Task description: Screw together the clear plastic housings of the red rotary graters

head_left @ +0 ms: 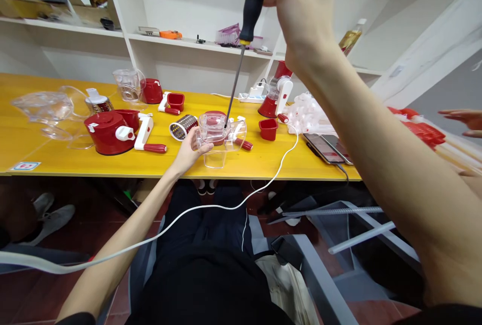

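- Left hand (188, 150): fingers curled round one clear plastic housing (218, 136) with red insert, at near edge of yellow bench (56, 159).
- Right hand (301, 8): raised, closed round one black-handled screwdriver (246, 28); shaft slanting down, tip inside the housing.
- One white cable (263, 189) draped off bench edge across lap.
- Two phones (327, 148) side by side, right of housing.
- One steel grater drum (183, 127) just left of housing.
- One red grater body (109, 132), further left.
- One assembled red-and-white grater (276, 96), standing at the back.
- One other person's hand (465, 120), far right.
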Demonstrator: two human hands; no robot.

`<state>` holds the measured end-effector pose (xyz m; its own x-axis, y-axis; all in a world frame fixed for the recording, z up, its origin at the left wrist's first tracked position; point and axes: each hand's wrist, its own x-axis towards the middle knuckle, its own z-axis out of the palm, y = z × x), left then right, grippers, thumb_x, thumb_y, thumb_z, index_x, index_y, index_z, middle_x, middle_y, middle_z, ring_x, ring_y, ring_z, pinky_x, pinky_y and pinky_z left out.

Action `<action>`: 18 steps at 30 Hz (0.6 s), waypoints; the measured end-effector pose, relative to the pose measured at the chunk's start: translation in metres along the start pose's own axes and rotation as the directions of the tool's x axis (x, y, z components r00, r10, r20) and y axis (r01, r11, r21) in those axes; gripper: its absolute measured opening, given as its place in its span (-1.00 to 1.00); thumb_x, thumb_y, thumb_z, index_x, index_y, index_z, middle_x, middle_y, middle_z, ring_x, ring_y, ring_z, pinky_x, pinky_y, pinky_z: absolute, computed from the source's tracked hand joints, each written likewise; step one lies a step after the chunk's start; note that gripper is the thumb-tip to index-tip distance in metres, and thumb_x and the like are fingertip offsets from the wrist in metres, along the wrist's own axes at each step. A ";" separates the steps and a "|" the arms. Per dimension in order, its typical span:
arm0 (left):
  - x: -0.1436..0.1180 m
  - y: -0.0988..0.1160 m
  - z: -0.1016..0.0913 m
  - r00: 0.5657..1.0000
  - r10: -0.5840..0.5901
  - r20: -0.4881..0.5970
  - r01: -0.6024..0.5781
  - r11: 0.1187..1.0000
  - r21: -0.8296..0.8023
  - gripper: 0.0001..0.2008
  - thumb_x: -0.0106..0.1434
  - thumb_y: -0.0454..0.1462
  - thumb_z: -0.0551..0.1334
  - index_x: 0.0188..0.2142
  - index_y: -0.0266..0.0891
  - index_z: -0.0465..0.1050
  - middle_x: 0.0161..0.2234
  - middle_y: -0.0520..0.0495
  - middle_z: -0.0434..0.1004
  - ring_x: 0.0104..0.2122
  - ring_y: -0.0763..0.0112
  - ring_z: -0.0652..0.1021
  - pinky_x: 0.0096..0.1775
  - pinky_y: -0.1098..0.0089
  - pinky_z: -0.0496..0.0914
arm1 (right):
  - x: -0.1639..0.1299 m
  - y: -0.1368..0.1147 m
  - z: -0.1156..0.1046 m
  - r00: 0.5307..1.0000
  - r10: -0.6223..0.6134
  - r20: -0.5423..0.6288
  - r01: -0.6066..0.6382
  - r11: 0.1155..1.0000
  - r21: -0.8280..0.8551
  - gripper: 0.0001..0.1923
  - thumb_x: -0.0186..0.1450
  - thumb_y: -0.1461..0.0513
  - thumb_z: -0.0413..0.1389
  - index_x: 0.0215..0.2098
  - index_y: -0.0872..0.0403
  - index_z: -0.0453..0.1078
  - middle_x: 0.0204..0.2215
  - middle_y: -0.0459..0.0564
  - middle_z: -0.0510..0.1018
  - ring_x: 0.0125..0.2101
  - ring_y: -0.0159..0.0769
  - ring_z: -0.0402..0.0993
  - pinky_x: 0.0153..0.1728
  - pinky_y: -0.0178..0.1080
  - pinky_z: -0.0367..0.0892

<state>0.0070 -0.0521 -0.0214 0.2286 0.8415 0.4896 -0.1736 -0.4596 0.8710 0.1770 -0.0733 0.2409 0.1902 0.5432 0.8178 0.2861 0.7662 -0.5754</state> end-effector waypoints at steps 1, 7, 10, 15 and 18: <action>0.000 0.001 0.000 1.000 -0.001 0.001 0.001 1.000 -0.003 -0.30 -0.01 0.04 0.51 0.00 -0.23 0.35 0.10 -0.27 0.57 0.12 0.01 0.58 0.21 0.10 0.43 | 0.001 0.000 0.000 0.999 -0.018 -0.044 0.017 1.000 -0.025 -0.44 0.05 0.11 0.20 -0.10 0.19 0.11 -0.29 -0.27 0.37 -0.30 -0.89 0.27 -0.22 -0.65 0.29; 0.000 0.000 0.000 1.000 -0.011 -0.004 0.011 1.000 -0.002 -0.30 -0.02 0.04 0.51 0.00 -0.23 0.35 0.10 -0.28 0.57 0.10 0.02 0.59 0.19 0.10 0.43 | 0.000 -0.005 -0.001 0.999 -0.031 -0.018 0.031 1.000 -0.001 -0.64 0.06 0.22 0.16 -0.27 0.19 0.11 -0.44 -0.30 0.33 -0.41 -0.90 0.26 -0.22 -0.62 0.31; 0.000 -0.001 0.000 1.000 -0.008 -0.006 0.008 1.000 0.001 -0.30 -0.02 0.05 0.51 -0.01 -0.23 0.35 0.10 -0.28 0.56 0.10 0.03 0.59 0.19 0.10 0.43 | -0.004 -0.009 0.000 1.000 0.000 0.002 0.000 0.999 0.045 -0.63 0.16 0.23 0.09 -0.14 0.15 0.04 -0.42 -0.31 0.32 -0.40 -0.83 0.31 -0.30 -0.57 0.34; 0.000 -0.001 0.000 1.000 -0.025 -0.003 0.025 1.000 -0.004 -0.30 -0.02 0.03 0.51 0.00 -0.23 0.35 0.09 -0.26 0.57 0.10 0.05 0.59 0.20 0.10 0.43 | -0.007 -0.009 0.005 0.999 0.039 0.024 -0.041 0.995 0.086 -0.63 0.22 0.26 0.05 -0.07 0.14 0.02 -0.43 -0.31 0.30 -0.44 -0.87 0.29 -0.32 -0.61 0.32; 0.000 -0.001 -0.001 1.000 -0.031 -0.002 0.031 0.999 -0.013 -0.30 -0.01 0.01 0.52 0.02 -0.23 0.35 0.09 -0.25 0.56 0.11 0.05 0.58 0.20 0.11 0.42 | -0.005 -0.007 0.005 0.999 -0.036 0.031 0.032 0.994 0.106 -0.53 0.11 0.26 0.16 -0.14 0.14 -0.01 -0.39 -0.32 0.34 -0.39 -0.87 0.34 -0.30 -0.63 0.30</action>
<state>0.0062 -0.0514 -0.0229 0.2323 0.8556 0.4626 -0.1787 -0.4299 0.8850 0.1699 -0.0795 0.2407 0.1503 0.5258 0.8372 0.1914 0.8154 -0.5464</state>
